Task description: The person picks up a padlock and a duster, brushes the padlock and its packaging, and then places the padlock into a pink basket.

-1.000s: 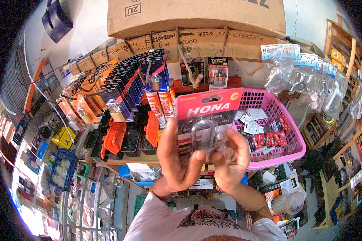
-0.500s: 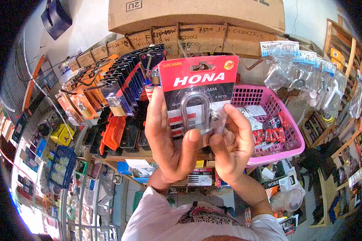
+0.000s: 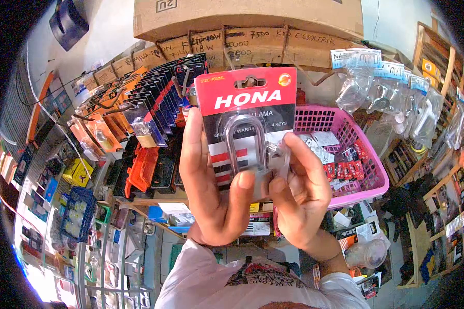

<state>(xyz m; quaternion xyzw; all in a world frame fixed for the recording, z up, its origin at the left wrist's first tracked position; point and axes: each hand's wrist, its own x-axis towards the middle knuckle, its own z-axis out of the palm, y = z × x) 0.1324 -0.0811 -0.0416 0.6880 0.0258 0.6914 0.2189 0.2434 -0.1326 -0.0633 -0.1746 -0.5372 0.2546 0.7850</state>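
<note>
A packaged padlock (image 3: 246, 110) on a red, black and white HONA card stands upright before my chest, its shackle showing through the clear blister. My left hand (image 3: 211, 190) grips the card's left edge, with the thumb across the front low down by the lock body. On the other side my right hand (image 3: 301, 193) holds the lower right edge, fingers curled beside the keys in the blister. Both thumbs partly cover the lock body, and the card's bottom is hidden.
A pink plastic basket (image 3: 368, 191) with small red packets stands at the right behind the card. Hanging padlock packs (image 3: 144, 135) line the rack at left. Bagged hardware (image 3: 386, 98) hangs upper right. A large cardboard box (image 3: 252, 20) sits above, and an orange case (image 3: 142, 170) lies at left.
The packaged padlock has shifted slightly left and down in view, tilting a little. Both hands keep their hold on it.
</note>
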